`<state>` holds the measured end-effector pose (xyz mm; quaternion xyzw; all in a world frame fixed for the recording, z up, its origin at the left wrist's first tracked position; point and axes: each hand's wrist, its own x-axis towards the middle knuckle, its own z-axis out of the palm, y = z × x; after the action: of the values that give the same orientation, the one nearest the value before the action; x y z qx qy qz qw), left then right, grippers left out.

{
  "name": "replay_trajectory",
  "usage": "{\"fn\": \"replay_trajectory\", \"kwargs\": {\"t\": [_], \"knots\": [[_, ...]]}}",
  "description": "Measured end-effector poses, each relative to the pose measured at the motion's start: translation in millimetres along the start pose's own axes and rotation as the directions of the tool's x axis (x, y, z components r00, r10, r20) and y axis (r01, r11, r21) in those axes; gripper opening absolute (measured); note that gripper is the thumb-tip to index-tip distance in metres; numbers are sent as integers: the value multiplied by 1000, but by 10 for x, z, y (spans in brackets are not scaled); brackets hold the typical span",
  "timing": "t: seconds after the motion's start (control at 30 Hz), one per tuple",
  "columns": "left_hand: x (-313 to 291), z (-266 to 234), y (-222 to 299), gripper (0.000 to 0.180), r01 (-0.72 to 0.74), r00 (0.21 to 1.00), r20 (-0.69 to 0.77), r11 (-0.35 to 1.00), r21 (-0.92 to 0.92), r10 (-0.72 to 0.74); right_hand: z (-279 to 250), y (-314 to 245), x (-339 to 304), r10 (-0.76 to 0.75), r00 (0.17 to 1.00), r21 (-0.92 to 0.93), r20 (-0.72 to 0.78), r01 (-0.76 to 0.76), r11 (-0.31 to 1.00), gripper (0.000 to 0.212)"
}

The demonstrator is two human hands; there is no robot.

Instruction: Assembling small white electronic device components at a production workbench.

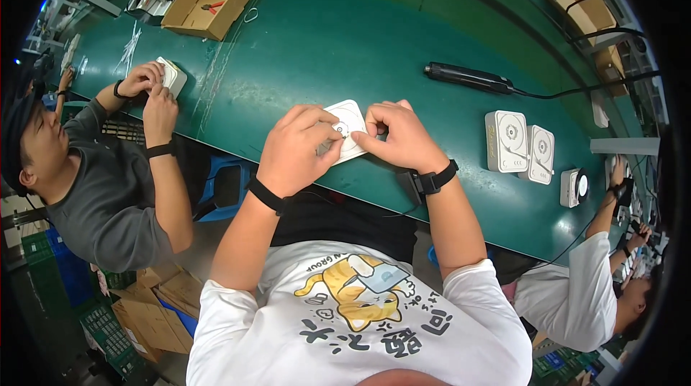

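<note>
Between my hands on the green table sits a white, rounded-square device housing point(352, 112) with a circular recess in its face. My left hand point(299, 147) lies over its left side, with thumb and forefinger pinched at the small round hub in the middle. Whatever is between those fingertips is too small to make out. My right hand point(400, 133) grips the right edge of the housing, thumb on its face and the other fingers curled.
A black handheld tool point(469, 78) with a cable lies beyond my right hand. Similar white housings point(507, 141) stand at right. A cardboard box point(209, 6) with red-handled pliers is far left. Co-workers sit on both sides; the left one's hands point(151, 84) hold another housing.
</note>
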<state>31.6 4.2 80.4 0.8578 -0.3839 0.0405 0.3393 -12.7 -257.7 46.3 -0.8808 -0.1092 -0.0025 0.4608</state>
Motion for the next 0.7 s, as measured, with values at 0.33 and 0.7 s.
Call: {"fn": "replay_trajectory", "kwargs": {"t": [0.33, 0.7], "knots": [[-10, 211, 8, 15, -121, 976, -167, 987, 105, 138, -34, 6, -2, 11, 1000, 7, 13, -11, 1000, 44], [181, -54, -293, 47, 192, 978, 137, 926, -324, -155, -51, -50, -3, -19, 1000, -21, 20, 20, 1000, 34]]}}
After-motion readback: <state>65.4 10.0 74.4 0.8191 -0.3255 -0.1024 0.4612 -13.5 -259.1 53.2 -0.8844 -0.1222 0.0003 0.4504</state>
